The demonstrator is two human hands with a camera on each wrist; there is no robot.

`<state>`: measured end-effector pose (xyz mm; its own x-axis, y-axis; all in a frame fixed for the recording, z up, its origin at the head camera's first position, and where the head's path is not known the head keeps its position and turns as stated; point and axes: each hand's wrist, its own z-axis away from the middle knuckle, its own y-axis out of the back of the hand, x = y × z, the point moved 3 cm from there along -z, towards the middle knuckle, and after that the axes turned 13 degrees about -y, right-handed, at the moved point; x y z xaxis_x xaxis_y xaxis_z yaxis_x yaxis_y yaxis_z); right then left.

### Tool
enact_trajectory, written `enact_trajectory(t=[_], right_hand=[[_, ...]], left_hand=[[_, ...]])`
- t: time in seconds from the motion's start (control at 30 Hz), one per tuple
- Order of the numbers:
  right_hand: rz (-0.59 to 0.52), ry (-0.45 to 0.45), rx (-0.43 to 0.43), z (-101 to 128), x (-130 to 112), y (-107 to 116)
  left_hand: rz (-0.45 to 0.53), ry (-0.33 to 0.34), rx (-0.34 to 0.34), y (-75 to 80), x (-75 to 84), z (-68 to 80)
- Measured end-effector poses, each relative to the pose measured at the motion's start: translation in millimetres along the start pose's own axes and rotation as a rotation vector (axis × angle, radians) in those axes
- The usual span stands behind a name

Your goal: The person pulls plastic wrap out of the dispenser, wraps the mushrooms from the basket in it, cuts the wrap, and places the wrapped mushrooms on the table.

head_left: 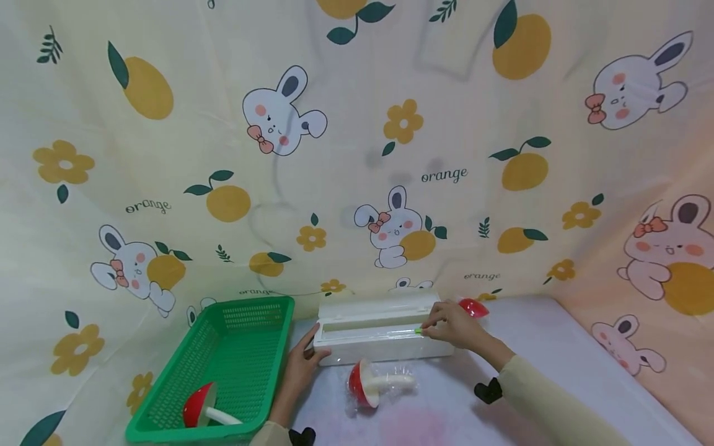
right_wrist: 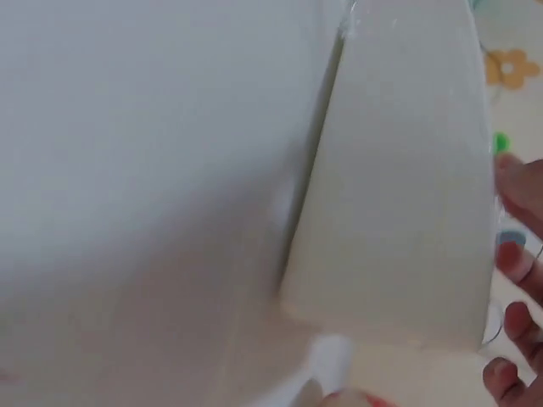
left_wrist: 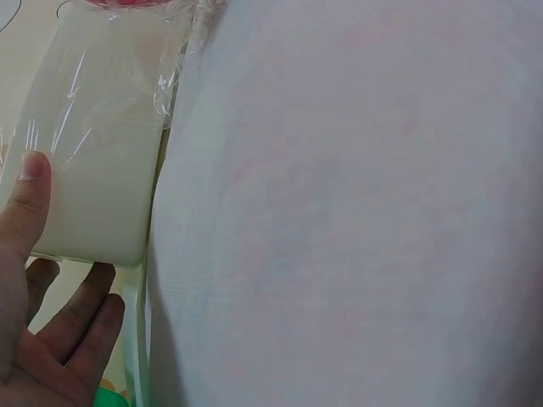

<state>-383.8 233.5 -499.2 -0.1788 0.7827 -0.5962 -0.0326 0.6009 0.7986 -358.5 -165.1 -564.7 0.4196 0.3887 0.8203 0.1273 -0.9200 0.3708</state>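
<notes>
A white cling film dispenser (head_left: pixel 385 354) stands on the table with its lid raised at the back. My left hand (head_left: pixel 303 365) grips its left end; in the left wrist view the thumb lies against the front face, fingers at the end. With my right hand (head_left: pixel 454 325) I pinch the small green slide cutter (head_left: pixel 418 331) on the top front edge, right of the middle. Clear film hangs over part of the front. Before the dispenser lies a toy mushroom (head_left: pixel 364 384) with a red cap, wrapped in film.
To the left stands a green basket (head_left: pixel 283 347) with another red-capped mushroom (head_left: pixel 199 406) inside. A red cap (head_left: pixel 474 308) shows behind my right hand. A patterned cloth (head_left: pixel 346 161) hangs close behind the table (head_left: pixel 535 347).
</notes>
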Motion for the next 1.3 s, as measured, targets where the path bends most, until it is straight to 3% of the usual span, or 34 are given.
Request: enact_trajectory(t=[0.2,0.3,0.53,0.7,1.07,1.3], right_hand=[[-0.028,0.043,-0.019,1,13,8],[-0.066,0.021,-0.024,2,20,13],[-0.148,0.036,-0.002,8,36,25],[-0.185,0.043,0.009,11,47,27],[-0.127,0.153,0.064,12,53,31],[-0.111,0.223,0.111,15,57,29]], left_hand=[[0.001,-0.001,-0.019,0.4,0.1,0.6],[0.005,-0.008,-0.025,1.5,-0.1,-0.2],[0.013,-0.011,0.021,6.9,0.3,-2.6],[0.019,0.007,-0.011,2.5,-0.9,-2.5],[0.017,0.039,0.008,-0.7,-5.6,-3.4],[0.022,-0.002,-0.008,0.0,-4.1,-2.2]])
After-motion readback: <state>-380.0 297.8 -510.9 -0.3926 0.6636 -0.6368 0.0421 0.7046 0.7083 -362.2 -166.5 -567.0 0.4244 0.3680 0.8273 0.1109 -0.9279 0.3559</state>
